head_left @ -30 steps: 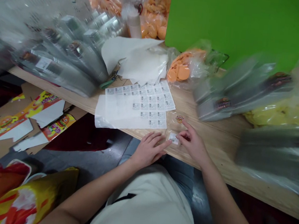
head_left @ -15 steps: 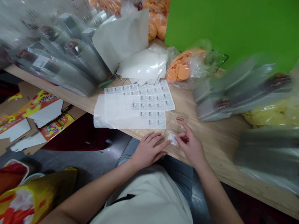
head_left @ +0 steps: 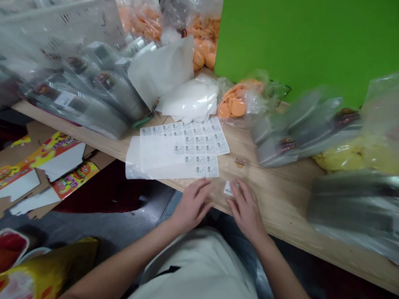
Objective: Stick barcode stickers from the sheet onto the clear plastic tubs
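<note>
Left hand and right hand, fingers laid flat and close together, press a clear pouch bearing a small white label on the wooden table.

Table: pale wood.
Landmark: sheet of labels, flat at the table's front edge.
Just right of the sheet: small white label, round sticker.
Behind the sheet: white papers, bag of orange discs.
Left of the sheet: heap of clear packets.
Well right of the sheet: blurred packets, yellow bag.
</note>
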`<state>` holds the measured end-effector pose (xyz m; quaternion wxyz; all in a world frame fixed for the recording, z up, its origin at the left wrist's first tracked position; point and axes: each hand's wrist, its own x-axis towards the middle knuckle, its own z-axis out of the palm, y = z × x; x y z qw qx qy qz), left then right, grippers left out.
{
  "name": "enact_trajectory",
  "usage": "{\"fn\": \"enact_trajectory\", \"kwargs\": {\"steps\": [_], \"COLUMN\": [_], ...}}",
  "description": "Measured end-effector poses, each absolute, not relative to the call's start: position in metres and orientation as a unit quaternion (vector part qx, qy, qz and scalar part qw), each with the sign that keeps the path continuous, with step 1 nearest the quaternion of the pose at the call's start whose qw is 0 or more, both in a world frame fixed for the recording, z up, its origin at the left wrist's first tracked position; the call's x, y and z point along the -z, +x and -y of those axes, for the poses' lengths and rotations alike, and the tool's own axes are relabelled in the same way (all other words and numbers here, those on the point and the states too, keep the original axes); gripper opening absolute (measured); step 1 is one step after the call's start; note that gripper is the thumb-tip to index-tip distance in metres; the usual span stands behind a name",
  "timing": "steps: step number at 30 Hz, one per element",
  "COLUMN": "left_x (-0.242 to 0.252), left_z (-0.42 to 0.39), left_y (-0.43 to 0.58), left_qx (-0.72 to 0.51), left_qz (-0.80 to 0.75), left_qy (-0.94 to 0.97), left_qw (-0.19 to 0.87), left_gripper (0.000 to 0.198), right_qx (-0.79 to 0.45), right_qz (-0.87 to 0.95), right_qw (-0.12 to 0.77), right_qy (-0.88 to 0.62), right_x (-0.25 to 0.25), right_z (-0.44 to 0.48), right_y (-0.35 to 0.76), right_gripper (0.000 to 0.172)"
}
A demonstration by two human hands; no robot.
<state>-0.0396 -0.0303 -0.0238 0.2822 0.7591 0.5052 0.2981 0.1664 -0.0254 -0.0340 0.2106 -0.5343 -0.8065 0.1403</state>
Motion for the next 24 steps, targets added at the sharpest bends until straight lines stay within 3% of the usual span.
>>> {"fn": "enact_trajectory", "kwargs": {"steps": [3, 6, 9, 13, 18, 22, 24], "left_x": [0.001, -0.016, -0.024, -0.032, -0.038, -0.03, -0.022], "left_z": [0.023, 0.012, 0.008, 0.013, 0.013, 0.02, 0.029], "left_y": [-0.037, -0.026, -0.009, 0.014, 0.023, 0.011, -0.001], "left_qx": [-0.378, -0.336, -0.309, -0.284, -0.289, -0.283, -0.296], "left_qz": [-0.554, -0.444, -0.364, -0.356, -0.436, -0.477, -0.503], "left_qy": [0.563, 0.339, 0.206, 0.234, 0.44, 0.484, 0.499], "left_qw": [0.482, 0.758, 0.854, 0.859, 0.73, 0.677, 0.64], "left_gripper": [0.038, 0.04, 0.033, 0.028, 0.033, 0.027, 0.025], "right_qx": [-0.145, -0.16, -0.154, -0.108, 0.023, -0.046, -0.077], "right_qz": [0.798, 0.798, 0.804, 0.832, 0.719, 0.713, 0.716], "right_qw": [0.274, 0.309, 0.306, 0.254, 0.262, 0.16, 0.18], "right_qy": [-0.516, -0.492, -0.485, -0.482, -0.643, -0.681, -0.67], "right_x": [0.017, 0.003, -0.009, -0.037, -0.088, -0.099, -0.101], "right_z": [0.029, 0.036, 0.046, 0.06, 0.072, 0.068, 0.067], "right_y": [0.171, 0.169, 0.173, 0.214, 0.334, 0.412, 0.413], "right_gripper": [0.054, 0.059, 0.053, 0.042, 0.04, 0.04, 0.04]}}
